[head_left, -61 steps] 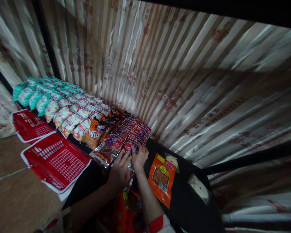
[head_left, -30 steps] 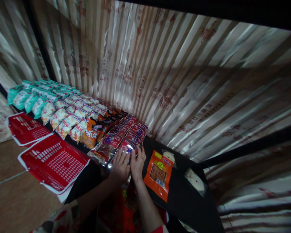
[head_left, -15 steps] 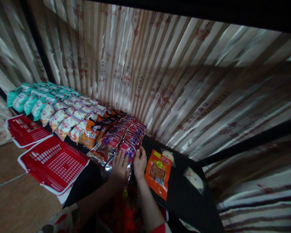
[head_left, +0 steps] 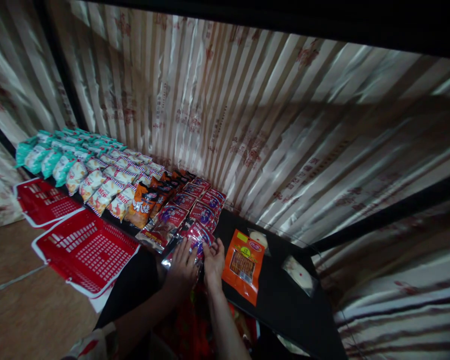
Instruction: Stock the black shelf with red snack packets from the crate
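Observation:
My left hand [head_left: 182, 264] lies on the lower part of a shiny red-and-purple snack packet [head_left: 198, 235], its fingers stretched out flat. At the packet's right edge is my right hand [head_left: 213, 262], thumb over the front and fingers bent round the side. This packet is at the front end of a row of matching packets [head_left: 202, 213] on the black shelf; a second such row [head_left: 171, 216] runs along its left. Just right of my right hand lies an orange snack bag [head_left: 243, 266] with a clear window.
Left of the packets stand orange-and-black bags [head_left: 139, 206], white striped bags [head_left: 105, 194] and teal bags [head_left: 63, 167]. Two red baskets [head_left: 93, 245] [head_left: 45, 200] are below the shelf's front edge. Clear-wrapped pale round items [head_left: 299, 275] lie right. A patterned curtain [head_left: 217, 100] hangs behind.
The front packet has shifted a little towards me, showing more of the packet behind it. My right hand has moved slightly down, its thumb further over the packet. My left hand remains flat on it.

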The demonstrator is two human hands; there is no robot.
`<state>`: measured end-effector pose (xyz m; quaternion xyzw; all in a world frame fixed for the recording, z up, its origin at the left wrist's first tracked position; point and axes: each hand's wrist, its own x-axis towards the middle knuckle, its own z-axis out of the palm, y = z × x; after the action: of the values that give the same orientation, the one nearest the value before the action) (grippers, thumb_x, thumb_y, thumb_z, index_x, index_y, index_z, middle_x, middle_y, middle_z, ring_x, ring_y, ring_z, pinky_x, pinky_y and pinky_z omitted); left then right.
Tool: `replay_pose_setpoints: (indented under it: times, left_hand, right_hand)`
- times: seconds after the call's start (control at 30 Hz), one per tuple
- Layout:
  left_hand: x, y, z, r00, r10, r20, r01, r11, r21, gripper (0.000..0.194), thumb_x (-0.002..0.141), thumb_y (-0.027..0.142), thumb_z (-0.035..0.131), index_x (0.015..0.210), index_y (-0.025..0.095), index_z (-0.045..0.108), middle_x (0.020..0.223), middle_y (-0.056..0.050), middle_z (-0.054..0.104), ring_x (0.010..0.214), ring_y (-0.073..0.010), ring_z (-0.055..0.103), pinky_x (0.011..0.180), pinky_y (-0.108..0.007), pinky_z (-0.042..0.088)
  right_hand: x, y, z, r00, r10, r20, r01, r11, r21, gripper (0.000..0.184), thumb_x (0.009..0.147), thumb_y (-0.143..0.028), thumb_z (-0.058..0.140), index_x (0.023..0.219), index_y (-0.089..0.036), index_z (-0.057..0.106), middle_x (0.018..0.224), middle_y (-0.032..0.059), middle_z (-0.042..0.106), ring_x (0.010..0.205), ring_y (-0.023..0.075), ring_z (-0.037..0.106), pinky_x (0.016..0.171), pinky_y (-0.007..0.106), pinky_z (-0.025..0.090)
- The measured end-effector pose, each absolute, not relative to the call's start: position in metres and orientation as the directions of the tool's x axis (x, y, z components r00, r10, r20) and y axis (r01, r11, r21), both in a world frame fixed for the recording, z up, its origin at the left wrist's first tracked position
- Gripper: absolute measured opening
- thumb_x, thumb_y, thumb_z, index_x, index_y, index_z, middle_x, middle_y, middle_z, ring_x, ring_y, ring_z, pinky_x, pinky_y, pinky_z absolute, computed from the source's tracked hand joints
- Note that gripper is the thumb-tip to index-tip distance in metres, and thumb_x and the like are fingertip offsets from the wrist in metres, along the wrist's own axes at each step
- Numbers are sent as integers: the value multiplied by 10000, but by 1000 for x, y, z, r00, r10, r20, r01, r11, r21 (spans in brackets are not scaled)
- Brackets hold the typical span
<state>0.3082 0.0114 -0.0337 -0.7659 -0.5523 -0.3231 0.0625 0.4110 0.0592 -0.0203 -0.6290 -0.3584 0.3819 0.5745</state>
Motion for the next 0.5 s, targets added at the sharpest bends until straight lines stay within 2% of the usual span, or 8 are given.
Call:
replay_pose_setpoints:
  times: [0.1, 0.23, 0.3, 0.33, 0.43, 0.5]
  left_hand:
    - [303, -1, -28, 205, 809, 552, 858, -420, 296, 404, 884, 233, 355, 1242, 82, 465, 1362, -198, 401, 1317, -291, 273, 999, -460, 365]
    - [295, -25, -13, 206, 814, 543, 801, -459, 385, 421, 904, 271, 343, 1281, 100, 416, 1397, -173, 360, 1327, -258, 262, 1009, -436, 372]
    - [291, -33, -6, 197, 814, 547, 774, -471, 423, 405, 906, 263, 332, 1275, 123, 424, 1409, -150, 349, 1332, -248, 253, 1014, -433, 373]
    - [289, -34, -3, 183, 816, 548, 768, -467, 439, 394, 903, 246, 327, 1263, 131, 437, 1407, -141, 355, 1331, -244, 256, 1016, -432, 374]
    - [285, -28, 3, 108, 830, 548, 772, -418, 480, 366, 884, 193, 335, 1215, 135, 479, 1371, -137, 408, 1309, -239, 305, 1016, -434, 381]
    - [284, -19, 6, 60, 841, 538, 770, -382, 511, 351, 873, 185, 362, 1197, 150, 492, 1352, -128, 434, 1289, -234, 344, 1010, -430, 393]
  right_hand:
    - [408, 44, -21, 458, 881, -118, -84, -89, -992, 768, 606, -482, 644, 1237, -128, 387, 1039, 98, 586, 889, 177, 621, 796, 293, 496]
    - [414, 16, -16, 480, 865, -149, -161, -80, -984, 680, 643, -469, 635, 1216, -164, 433, 1131, 106, 582, 1009, 204, 597, 852, 331, 490]
    - [426, -1, -12, 450, 887, -107, -102, -68, -993, 587, 701, -476, 572, 1202, -186, 474, 1128, 106, 600, 1016, 222, 599, 869, 387, 487]
    - [435, -10, -10, 397, 917, -47, -4, -49, -999, 531, 709, -482, 554, 1160, -202, 527, 1128, 105, 608, 1025, 235, 595, 876, 412, 483]
    - [466, -37, -6, 328, 944, 29, 79, 3, -997, 443, 524, -400, 720, 934, -238, 675, 1180, 80, 597, 1184, 296, 474, 1036, 446, 337]
    - [484, -53, -6, 277, 959, 60, 185, 8, -983, 456, 531, -385, 721, 966, -255, 679, 1204, 73, 586, 1203, 317, 452, 1060, 491, 282]
